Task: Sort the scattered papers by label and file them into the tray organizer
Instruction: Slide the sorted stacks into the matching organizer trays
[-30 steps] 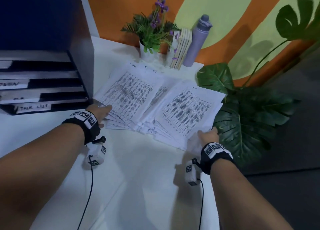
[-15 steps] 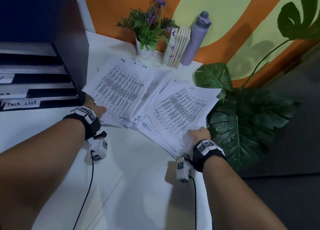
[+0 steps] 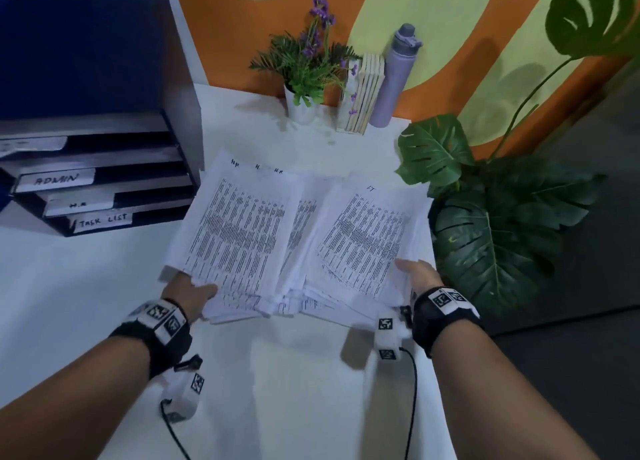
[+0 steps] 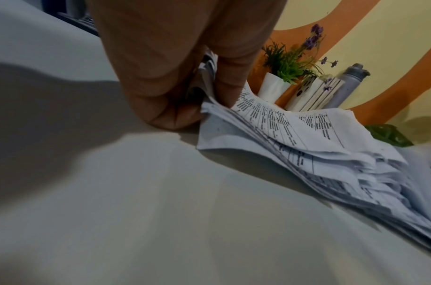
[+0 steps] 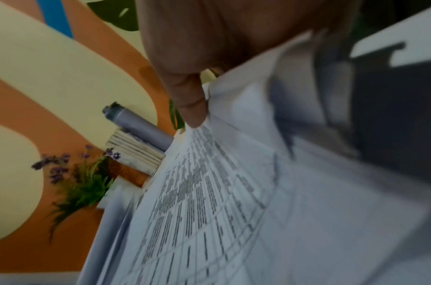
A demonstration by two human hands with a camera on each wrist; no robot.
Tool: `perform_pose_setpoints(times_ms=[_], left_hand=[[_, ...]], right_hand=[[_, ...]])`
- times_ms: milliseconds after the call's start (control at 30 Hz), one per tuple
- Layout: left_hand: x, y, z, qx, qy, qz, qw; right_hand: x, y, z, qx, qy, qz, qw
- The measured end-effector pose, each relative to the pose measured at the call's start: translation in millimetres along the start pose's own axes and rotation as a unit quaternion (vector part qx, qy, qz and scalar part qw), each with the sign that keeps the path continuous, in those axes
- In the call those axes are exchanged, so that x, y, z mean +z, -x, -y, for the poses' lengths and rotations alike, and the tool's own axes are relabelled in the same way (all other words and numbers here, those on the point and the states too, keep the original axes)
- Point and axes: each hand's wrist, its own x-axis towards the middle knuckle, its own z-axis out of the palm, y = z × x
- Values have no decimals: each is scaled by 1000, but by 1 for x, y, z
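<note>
The head view looks down and forward from high up at the white surface [image 3: 294, 373], with the papers [image 3: 294, 237] in the middle. The left wrist view sits low, very near the surface [image 4: 160, 212], looking toward the wall. The right wrist view is tipped sideways, right up against the papers [image 5: 209, 212]. All three show the purple bottle [image 3: 394, 78] and flower pot [image 3: 301, 107].
</note>
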Motion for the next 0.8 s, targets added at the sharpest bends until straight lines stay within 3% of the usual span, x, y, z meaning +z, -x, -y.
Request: perform_pose_setpoints(times_ms=[100,233,467,600,700,800], left_hand=[[-13,12,32,-12,33,10,999],[-34,25,72,-34,40,35,998],[-72,55,116,-99,74,59,991],[-101,50,111,-17,3,-45,999],[-118,56,78,44,8,-126,991],[-128,61,37,127,48,-138,981]], right_hand=[[4,21,-12,-13,94,12,995],[9,43,-33,-94,163,-73,979],[17,72,-5,-263,53,-148,952],[19,106,30,-347,-64,-102,930],[24,139,51,-403,-111,-38,908],[36,167,63,-440,-138,14,887]])
